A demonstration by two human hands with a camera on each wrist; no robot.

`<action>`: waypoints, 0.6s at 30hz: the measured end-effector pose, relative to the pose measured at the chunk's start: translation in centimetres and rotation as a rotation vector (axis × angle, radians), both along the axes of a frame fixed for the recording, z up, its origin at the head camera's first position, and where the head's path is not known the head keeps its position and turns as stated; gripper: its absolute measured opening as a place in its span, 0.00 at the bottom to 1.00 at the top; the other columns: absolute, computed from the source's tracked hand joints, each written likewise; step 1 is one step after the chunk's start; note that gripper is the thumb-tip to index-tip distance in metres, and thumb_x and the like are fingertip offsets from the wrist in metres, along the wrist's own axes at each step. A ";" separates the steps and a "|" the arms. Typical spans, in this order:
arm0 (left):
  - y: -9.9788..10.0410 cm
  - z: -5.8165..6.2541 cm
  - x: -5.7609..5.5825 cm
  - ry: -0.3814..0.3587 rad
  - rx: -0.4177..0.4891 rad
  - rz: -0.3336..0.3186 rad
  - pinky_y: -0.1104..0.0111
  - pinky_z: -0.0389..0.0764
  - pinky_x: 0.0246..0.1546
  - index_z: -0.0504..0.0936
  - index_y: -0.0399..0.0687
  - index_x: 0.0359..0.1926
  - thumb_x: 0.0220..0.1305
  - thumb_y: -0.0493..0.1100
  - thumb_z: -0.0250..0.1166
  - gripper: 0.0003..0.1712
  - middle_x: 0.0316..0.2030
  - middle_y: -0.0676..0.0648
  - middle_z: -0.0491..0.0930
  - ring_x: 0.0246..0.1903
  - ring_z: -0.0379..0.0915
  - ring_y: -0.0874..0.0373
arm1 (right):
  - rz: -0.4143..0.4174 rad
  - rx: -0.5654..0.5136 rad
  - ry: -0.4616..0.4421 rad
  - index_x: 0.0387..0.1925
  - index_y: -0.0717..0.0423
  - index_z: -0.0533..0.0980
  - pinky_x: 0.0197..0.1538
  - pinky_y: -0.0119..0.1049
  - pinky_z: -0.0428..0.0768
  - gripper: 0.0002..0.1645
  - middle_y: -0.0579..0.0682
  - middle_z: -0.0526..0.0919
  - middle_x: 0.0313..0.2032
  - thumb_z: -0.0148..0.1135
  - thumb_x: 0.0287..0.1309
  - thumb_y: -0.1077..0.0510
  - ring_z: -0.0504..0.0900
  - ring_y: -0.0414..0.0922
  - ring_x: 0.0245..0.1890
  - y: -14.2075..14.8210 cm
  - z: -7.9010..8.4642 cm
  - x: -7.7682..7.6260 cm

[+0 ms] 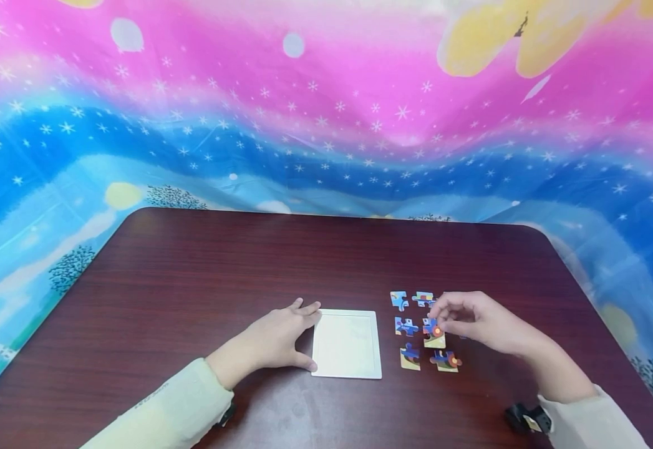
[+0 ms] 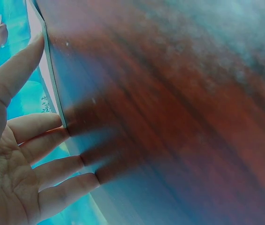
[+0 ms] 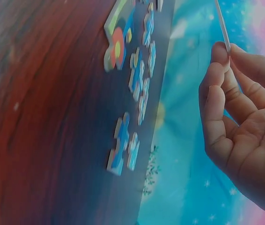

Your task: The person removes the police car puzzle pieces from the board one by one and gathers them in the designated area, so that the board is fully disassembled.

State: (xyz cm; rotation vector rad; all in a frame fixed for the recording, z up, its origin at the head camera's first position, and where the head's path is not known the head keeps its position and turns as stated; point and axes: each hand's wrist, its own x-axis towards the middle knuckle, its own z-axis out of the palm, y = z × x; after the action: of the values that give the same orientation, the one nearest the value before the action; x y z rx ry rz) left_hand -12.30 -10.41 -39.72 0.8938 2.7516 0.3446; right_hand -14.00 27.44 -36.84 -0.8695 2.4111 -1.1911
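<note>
A square white puzzle tray (image 1: 346,349) with a shallow raised rim lies on the table. My left hand (image 1: 279,337) is at its left side, fingers fairly straight, thumb touching the near corner and a forefinger the far corner. To the tray's right, my right hand (image 1: 480,321) pinches a jigsaw piece (image 1: 435,337) between thumb and fingertips. In the right wrist view this held piece (image 3: 223,26) appears edge-on, raised off the table. Around and below that hand lie several loose jigsaw pieces (image 1: 446,361) with colourful print; the hand hides some of them.
The dark red-brown wooden table (image 1: 236,262) has rounded far corners. A colourful printed cloth (image 1: 315,125) hangs behind it and along both sides. A small black device (image 1: 528,418) sits at the right wrist.
</note>
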 end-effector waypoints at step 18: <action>0.0 0.1 0.1 -0.011 0.013 0.003 0.48 0.71 0.65 0.72 0.40 0.68 0.47 0.63 0.77 0.52 0.72 0.42 0.66 0.71 0.60 0.36 | -0.092 0.003 -0.016 0.45 0.60 0.79 0.36 0.34 0.81 0.08 0.46 0.84 0.33 0.60 0.65 0.65 0.82 0.43 0.33 4.2 -0.6 0.8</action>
State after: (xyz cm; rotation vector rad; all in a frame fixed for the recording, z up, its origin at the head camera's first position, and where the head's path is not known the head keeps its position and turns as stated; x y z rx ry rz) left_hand -12.23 -10.38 -39.62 0.8881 2.7436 0.3668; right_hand -13.24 31.61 -37.41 -0.7522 2.4631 -1.2216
